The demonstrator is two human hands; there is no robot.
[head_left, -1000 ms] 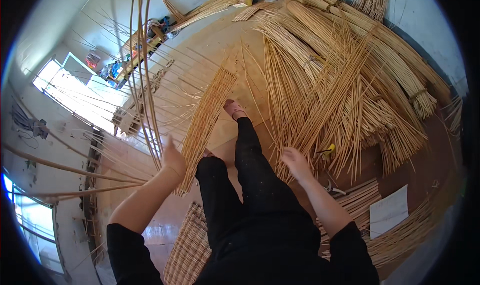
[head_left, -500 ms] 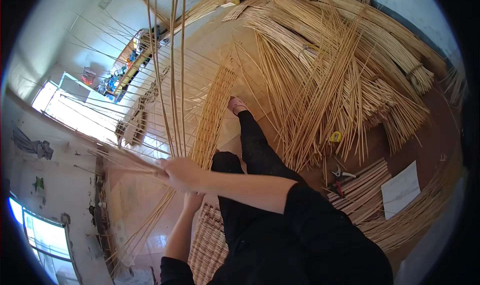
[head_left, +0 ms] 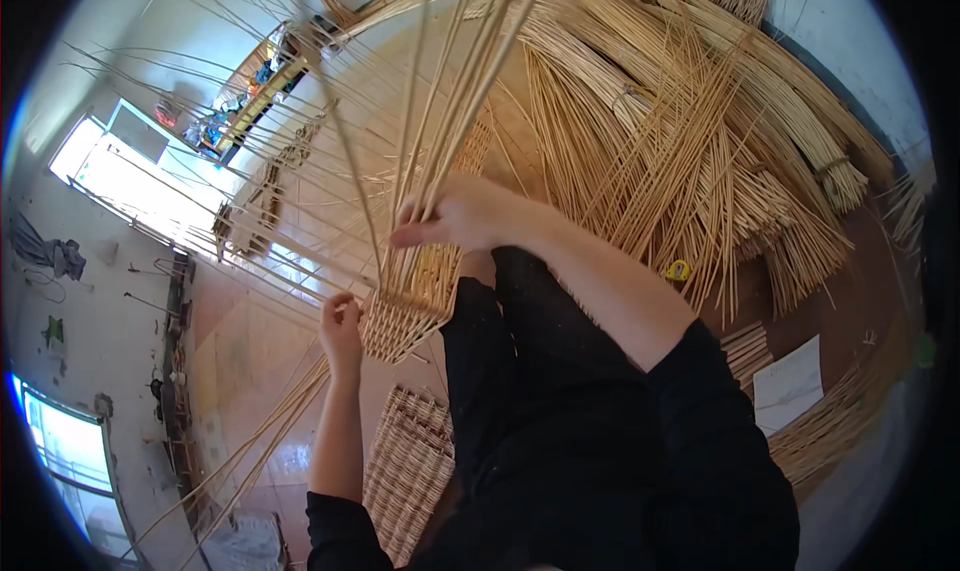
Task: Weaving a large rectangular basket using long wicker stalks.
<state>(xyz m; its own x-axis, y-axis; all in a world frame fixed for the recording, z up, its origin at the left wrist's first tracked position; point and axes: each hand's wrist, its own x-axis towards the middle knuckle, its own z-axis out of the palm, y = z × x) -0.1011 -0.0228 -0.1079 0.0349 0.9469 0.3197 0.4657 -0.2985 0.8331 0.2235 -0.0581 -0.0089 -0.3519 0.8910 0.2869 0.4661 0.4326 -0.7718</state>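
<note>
A narrow woven wicker panel (head_left: pixel 405 321) stands in front of my knees, with long upright rods (head_left: pixel 415 101) rising from its near end. My right hand (head_left: pixel 460 214) is closed around several of these rods just above the weave, its thumb pointing left. At the panel's left edge is my left hand (head_left: pixel 343 336), its fingers curled in beside the weave. Whatever the left fingers pinch, if anything, is too small to make out. More thin rods fan out leftward from the panel.
Large bundles of wicker rods (head_left: pixel 640 121) lie at the far right, near a yellow tape measure (head_left: pixel 679 270). A white sheet (head_left: pixel 788 386) rests at the right. Another woven mat (head_left: pixel 405 461) lies by my left forearm. A loaded shelf (head_left: pixel 255 91) stands far left.
My right hand has moved from the left side up and right, and the upright rods now lean right. My left hand, partly hidden before, now shows at the panel's left edge.
</note>
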